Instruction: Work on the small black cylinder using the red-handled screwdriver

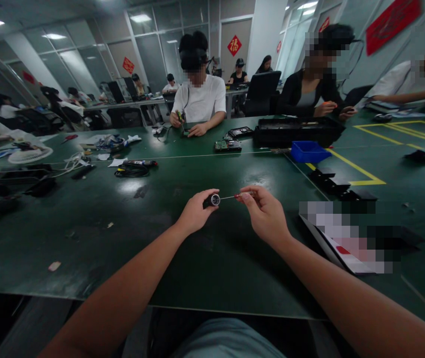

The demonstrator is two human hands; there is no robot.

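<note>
My left hand (pixel 194 213) is closed around a small black cylindrical part (pixel 212 200). Its round end has a silvery rim and faces right; the rest is hidden in the palm. Between the fingers of my right hand (pixel 266 211) is a screwdriver (pixel 239 196) with a reddish handle and a thin metal shaft. The shaft points left, its tip at or close to the round end; whether they touch, I cannot tell. Both hands are held over the green table (pixel 182 268).
A blue bin (pixel 310 152) and black brackets (pixel 341 186) lie to the right, with papers (pixel 341 238) nearer me. Ahead are circuit-board devices (pixel 228 145), a long black housing (pixel 297 132) and a coiled black cable (pixel 132 171). A person in a white shirt (pixel 212 97) works opposite.
</note>
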